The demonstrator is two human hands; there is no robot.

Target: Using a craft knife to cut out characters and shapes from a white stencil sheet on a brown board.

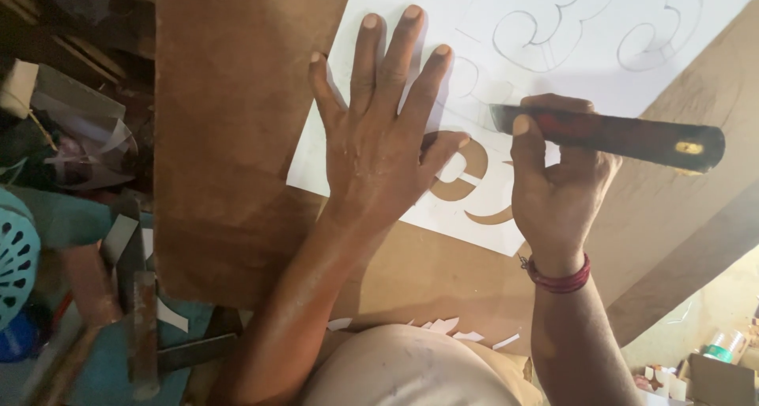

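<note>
right grip: my right hand (557,196) is clenched round a dark-handled knife (617,135), thumb up on the handle; the handle runs off to my right with a brass fitting near its end, and the blade end is hidden behind my fingers.
left grip: my left hand (383,133) grasps nothing, fingers spread flat and pressing on the white sheet (482,34), thumb tip just beside the cut-out.
sheet: lies on the brown board (237,129), its lower edge just past my wrists; pencilled curly outlines (545,26) on the upper part, not cut.
cut-out: curved openings (466,173) between my two hands show brown board through the sheet.
step: looks like mid-cut on the shape near the lower edge, my judgement.
next move: needs the sheet pinned flat and the tip following the curve slowly, clear of my left thumb.
scraps: white paper offcuts (447,327) on the board edge near my body.
left clutter: metal tools (142,319) on a teal surface, well apart.
</note>
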